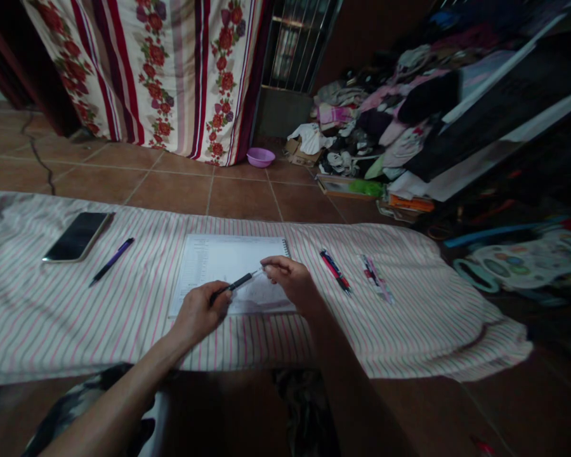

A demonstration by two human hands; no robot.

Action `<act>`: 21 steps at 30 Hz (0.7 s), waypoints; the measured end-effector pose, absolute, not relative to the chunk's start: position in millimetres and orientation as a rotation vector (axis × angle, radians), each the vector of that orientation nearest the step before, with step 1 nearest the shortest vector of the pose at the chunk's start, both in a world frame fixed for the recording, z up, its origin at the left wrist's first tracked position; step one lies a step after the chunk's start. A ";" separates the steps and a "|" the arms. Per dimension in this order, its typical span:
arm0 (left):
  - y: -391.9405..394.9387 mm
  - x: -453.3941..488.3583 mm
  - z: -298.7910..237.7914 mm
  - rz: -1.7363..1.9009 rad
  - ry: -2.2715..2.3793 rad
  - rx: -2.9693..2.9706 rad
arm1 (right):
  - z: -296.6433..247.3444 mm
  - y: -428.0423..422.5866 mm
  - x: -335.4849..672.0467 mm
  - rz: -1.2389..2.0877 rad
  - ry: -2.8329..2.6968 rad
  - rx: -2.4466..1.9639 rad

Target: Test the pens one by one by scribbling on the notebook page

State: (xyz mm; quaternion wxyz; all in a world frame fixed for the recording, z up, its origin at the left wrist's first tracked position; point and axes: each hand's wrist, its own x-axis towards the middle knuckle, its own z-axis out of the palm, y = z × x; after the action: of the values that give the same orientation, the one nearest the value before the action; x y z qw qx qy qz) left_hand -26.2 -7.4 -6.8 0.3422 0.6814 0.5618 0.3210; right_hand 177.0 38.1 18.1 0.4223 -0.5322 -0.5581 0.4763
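Note:
Both my hands hold one black pen (238, 283) over a spiral notebook (219, 260) lying open on a striped cloth (76, 317). My left hand (200, 314) is closed round the pen's dark barrel end. My right hand (290, 282) pinches its clear tip end. The pen hangs level, just above the page.
On the cloth lie a phone (77, 236) and a purple pen (111, 260) to the left, a red pen (334, 271) and a pink pen (375, 278) to the right. Beyond are tiled floor, a flowered curtain (171, 76), a purple bowl (260, 157) and piled clothes (385, 120).

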 end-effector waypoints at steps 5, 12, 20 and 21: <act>-6.8 -26.4 -6.3 0.849 1.445 1.767 | 16.8 38.2 176.7 1.191 -1.423 -1.321; -6.4 -26.9 -9.3 0.877 1.437 1.739 | 21.7 36.2 174.1 1.209 -1.437 -1.317; -6.8 -26.9 -5.7 0.878 1.449 1.742 | 19.1 36.5 171.4 1.222 -1.445 -1.290; -6.8 -26.9 -5.5 0.874 1.451 1.745 | 18.8 36.4 171.2 1.224 -1.447 -1.287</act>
State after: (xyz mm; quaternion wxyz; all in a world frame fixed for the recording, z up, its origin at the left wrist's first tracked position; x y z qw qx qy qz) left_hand -26.9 -6.8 -5.5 0.3474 0.6730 0.5593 0.3369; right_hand 171.2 36.4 18.8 0.4126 -0.5118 -0.5752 0.4867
